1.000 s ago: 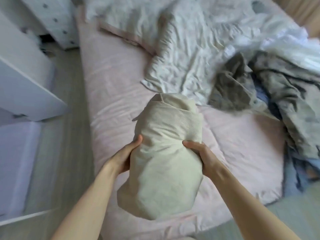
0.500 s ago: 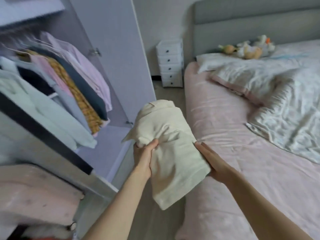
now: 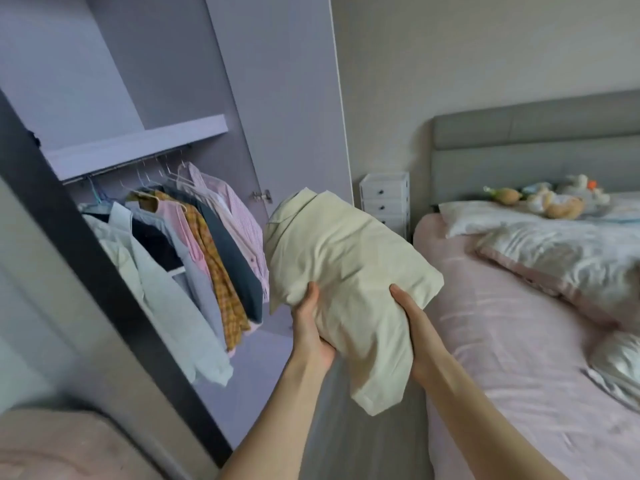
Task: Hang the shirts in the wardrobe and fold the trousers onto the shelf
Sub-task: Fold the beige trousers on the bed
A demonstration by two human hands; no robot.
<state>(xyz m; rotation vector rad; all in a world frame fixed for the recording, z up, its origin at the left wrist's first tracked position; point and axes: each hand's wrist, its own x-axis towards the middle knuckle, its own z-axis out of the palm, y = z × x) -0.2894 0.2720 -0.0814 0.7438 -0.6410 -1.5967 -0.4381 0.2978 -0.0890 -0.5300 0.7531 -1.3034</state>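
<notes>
I hold a folded cream garment in the air between the wardrobe and the bed. My left hand grips its left side with the thumb on top. My right hand holds its right side, fingers hidden under the cloth. The open wardrobe is at the left, with several shirts hanging on a rail under a lilac shelf. The space above that shelf shows nothing on it.
The open wardrobe door stands behind the garment. A bed with a pink sheet, pillows and soft toys fills the right. A small white drawer unit stands by the headboard. A dark wardrobe edge runs diagonally at left.
I turned from the bed to the wardrobe, carrying the cream garment with both hands. It has risen higher and the view has tilted up toward the shelf.
</notes>
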